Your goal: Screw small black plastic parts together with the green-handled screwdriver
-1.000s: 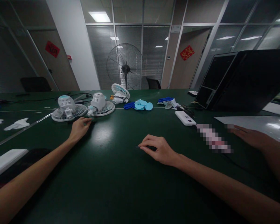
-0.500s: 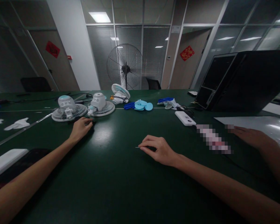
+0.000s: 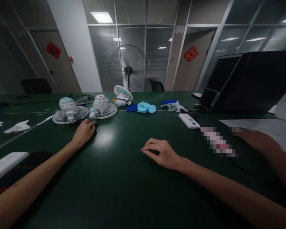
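My right hand hovers low over the green table, thumb and forefinger pinched on a thin pale pin-like piece. Only its short tip sticks out to the left; its kind cannot be made out. Farther left, my left hand rests on the table with fingers curled in, and whatever they may hold is hidden. Just beyond it a white desk fan lies face down. Another white desk fan lies face down to its left.
A third small fan, light-blue fan blades and gloves lie farther back. On the right are a white power bank, a black computer case and another person's hand. At left sits a white box-like object.
My left hand's fingers have curled down slightly more. My right hand keeps its pinch in place. At the far right, a pale rounded shape has come into view above the white sheet.
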Motion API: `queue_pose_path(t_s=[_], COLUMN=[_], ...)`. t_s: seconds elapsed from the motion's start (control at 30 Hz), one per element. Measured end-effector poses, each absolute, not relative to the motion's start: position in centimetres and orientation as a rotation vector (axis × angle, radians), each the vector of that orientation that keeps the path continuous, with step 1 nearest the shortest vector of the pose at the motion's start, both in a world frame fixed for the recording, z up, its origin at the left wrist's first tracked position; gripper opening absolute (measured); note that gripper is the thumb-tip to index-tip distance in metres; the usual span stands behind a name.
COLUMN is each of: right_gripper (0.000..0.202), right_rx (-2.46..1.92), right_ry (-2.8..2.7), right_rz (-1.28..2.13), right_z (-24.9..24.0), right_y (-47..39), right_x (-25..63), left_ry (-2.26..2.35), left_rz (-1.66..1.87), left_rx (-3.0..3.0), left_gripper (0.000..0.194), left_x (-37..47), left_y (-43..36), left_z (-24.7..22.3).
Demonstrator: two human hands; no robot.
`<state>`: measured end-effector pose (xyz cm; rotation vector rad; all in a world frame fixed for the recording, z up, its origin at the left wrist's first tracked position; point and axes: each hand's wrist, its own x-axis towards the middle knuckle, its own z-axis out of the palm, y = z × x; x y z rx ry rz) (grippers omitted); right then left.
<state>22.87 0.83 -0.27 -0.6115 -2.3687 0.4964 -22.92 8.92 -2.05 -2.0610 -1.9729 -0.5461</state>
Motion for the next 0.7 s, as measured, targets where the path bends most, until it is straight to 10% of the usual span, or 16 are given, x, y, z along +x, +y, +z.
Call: queue_pose_path(t_s=[0.7], right_gripper=[0.020], right_rx=[-0.587], right_ry=[-2.374], right_rz=[0.508], right_z=[-0.2], right_y=[0.7], right_x=[22.9], left_ry=[-1.923], left_rz=[-0.615], left_rx=[-2.223], left_gripper=[0.054], left_x=[-23.6], left_y=[9.6], left_z=[-2.7])
